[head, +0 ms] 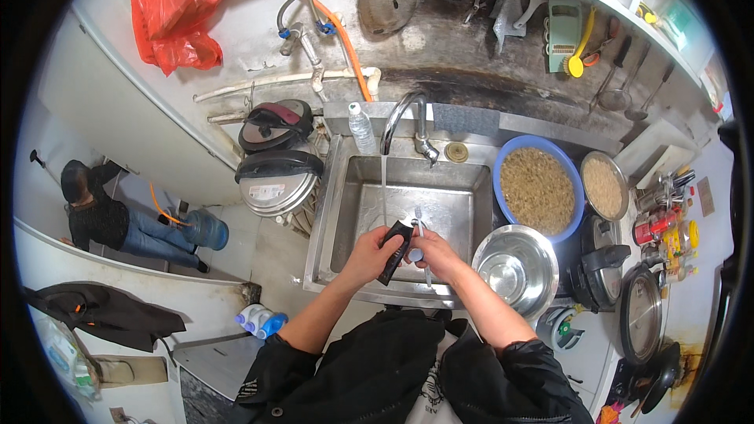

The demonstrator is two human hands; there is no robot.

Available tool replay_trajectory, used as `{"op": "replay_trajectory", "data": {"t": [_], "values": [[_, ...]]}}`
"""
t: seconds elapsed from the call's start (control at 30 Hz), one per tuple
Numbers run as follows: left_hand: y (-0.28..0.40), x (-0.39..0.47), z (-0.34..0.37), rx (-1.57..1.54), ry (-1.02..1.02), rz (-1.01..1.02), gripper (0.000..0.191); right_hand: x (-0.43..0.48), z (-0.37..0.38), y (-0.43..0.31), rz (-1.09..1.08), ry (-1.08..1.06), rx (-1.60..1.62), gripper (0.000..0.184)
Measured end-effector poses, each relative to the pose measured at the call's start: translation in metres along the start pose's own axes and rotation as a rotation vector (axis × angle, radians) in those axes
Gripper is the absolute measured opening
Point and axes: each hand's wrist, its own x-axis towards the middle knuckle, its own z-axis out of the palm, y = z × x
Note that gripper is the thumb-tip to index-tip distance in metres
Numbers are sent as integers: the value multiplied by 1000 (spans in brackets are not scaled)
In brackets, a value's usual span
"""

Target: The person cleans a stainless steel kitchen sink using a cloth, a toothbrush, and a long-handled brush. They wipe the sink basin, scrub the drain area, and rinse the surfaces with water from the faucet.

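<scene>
My left hand (372,254) grips a dark tube (396,252) over the near part of a stainless steel sink (339,212). Beside it, my right hand (437,254) holds a toothbrush (419,218), its head pointing towards the tap, and a small pale round cap (416,255). The tube's upper end is close to the toothbrush; whether they touch cannot be told. Water runs from the curved chrome faucet (403,107) into the sink, left of the tube. Part of the toothbrush handle is hidden by my fingers.
Right of the sink are a blue basin (580,212) of grainy brown matter, a metal bowl (551,274) and a pot (621,212) of pale grains. A plastic bottle (361,129) stands behind the sink. Pressure cooker lids (277,185) lie left. Another person (112,218) is far left.
</scene>
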Motion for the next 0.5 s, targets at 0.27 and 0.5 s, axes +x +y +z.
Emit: {"op": "replay_trajectory", "data": {"t": [0.27,0.5], "values": [[0,3,3,-20,-1,-33,22,-6,20,6,-181,80,-249,23],[-2,1,2,-85,8,-49,22,5,18,20,-377,141,-362,24]]}}
